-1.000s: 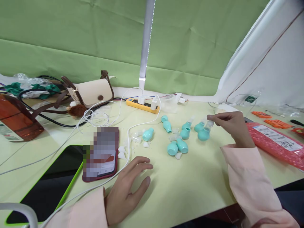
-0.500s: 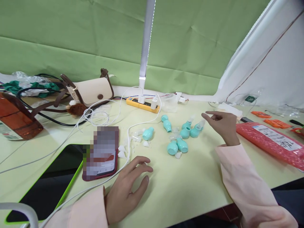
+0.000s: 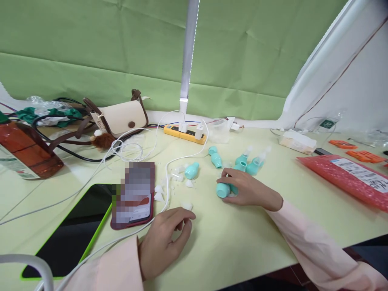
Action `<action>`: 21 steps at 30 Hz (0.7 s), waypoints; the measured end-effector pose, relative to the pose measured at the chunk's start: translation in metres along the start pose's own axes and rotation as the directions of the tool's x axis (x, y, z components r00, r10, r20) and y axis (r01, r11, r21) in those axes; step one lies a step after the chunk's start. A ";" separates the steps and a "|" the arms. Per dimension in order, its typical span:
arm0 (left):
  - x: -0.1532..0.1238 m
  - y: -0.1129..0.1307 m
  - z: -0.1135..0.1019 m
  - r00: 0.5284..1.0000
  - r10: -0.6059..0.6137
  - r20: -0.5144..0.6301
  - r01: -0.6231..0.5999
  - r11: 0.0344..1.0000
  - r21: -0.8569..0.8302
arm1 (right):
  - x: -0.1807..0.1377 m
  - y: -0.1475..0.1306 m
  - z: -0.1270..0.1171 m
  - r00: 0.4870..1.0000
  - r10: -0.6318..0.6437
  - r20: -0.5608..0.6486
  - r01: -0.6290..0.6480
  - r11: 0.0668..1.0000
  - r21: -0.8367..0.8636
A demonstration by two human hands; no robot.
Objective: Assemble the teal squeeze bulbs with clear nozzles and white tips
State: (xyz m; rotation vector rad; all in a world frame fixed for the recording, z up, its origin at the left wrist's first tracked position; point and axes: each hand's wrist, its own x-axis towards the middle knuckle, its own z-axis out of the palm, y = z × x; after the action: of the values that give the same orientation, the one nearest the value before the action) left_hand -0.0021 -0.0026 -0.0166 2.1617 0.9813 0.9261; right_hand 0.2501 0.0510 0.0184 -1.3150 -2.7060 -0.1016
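My right hand (image 3: 244, 188) is closed around a teal squeeze bulb (image 3: 223, 190), thumb at its near side and fingers over the top. A second teal bulb behind it is mostly hidden by the hand. Just beyond stand more teal bulbs (image 3: 254, 166), some with clear nozzles (image 3: 264, 154). My left hand (image 3: 166, 242) rests near the table's front, fingers loosely curled and the thumb apart, with nothing visible between them. A whitish translucent piece (image 3: 187, 206) shows right beside its fingertips. Farther off lies a single teal bulb (image 3: 192, 171) among small clear and white pieces (image 3: 159, 196).
To the left are a phone (image 3: 133, 210), a black tablet (image 3: 69, 230) with a green edge, and a white cable. A cream handbag (image 3: 121, 117), a bottle (image 3: 30, 151) and a yellow power strip (image 3: 184, 134) stand farther back. A red bubble-wrap packet (image 3: 342, 178) lies right.
My right hand has swung left and nearer from beside the far bulbs, and has closed on a front bulb. My left fingers have curled in more. A whitish piece now shows beside them.
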 end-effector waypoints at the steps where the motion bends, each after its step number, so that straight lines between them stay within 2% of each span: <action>1: 0.000 0.000 0.000 1.000 -0.021 0.002 0.021 1.000 -0.009 | 0.001 0.000 0.002 0.999 -0.022 -0.036 0.022 1.000 0.001; 4: 0.002 0.002 0.001 0.989 -0.147 0.014 0.147 0.979 -0.144 | 0.002 -0.012 0.004 0.957 -0.127 -0.261 0.130 0.991 -0.006; 7: 0.006 0.004 0.000 0.942 -0.327 0.077 0.329 0.851 -0.408 | 0.002 -0.038 0.008 0.841 -0.278 -0.464 0.284 0.957 -0.059; 10: 0.009 0.005 0.000 0.916 -0.375 0.145 0.379 0.685 -0.623 | 0.003 -0.063 0.016 0.736 -0.446 -0.510 0.468 0.879 -0.094; 12: 0.010 0.005 -0.001 0.917 -0.368 0.155 0.369 0.635 -0.678 | 0.006 -0.072 0.023 0.683 -0.502 -0.531 0.558 0.827 -0.064; 13: 0.010 0.006 -0.001 0.917 -0.373 0.139 0.361 0.631 -0.686 | 0.008 -0.074 0.026 0.674 -0.494 -0.549 0.572 0.819 -0.034; 15: 0.010 0.006 -0.003 0.915 -0.402 0.043 0.323 0.662 -0.676 | 0.013 -0.073 0.031 0.705 -0.390 -0.592 0.525 0.849 0.065; 17: 0.009 0.007 -0.006 0.892 -0.433 -0.130 0.253 0.716 -0.651 | 0.018 -0.069 0.034 0.772 -0.231 -0.593 0.411 0.892 0.187; 19: 0.009 0.008 -0.008 0.833 -0.462 -0.303 0.198 0.762 -0.616 | 0.022 -0.064 0.035 0.841 -0.128 -0.526 0.298 0.920 0.253; 21: 0.008 0.008 -0.010 0.776 -0.493 -0.394 0.188 0.777 -0.601 | 0.026 -0.062 0.035 0.910 -0.107 -0.401 0.207 0.954 0.216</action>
State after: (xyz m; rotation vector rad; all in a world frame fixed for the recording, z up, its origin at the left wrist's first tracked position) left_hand -0.0025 0.0013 -0.0020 1.1985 1.1627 1.4427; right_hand 0.1824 0.0374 -0.0131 -0.8911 -2.3864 -0.0240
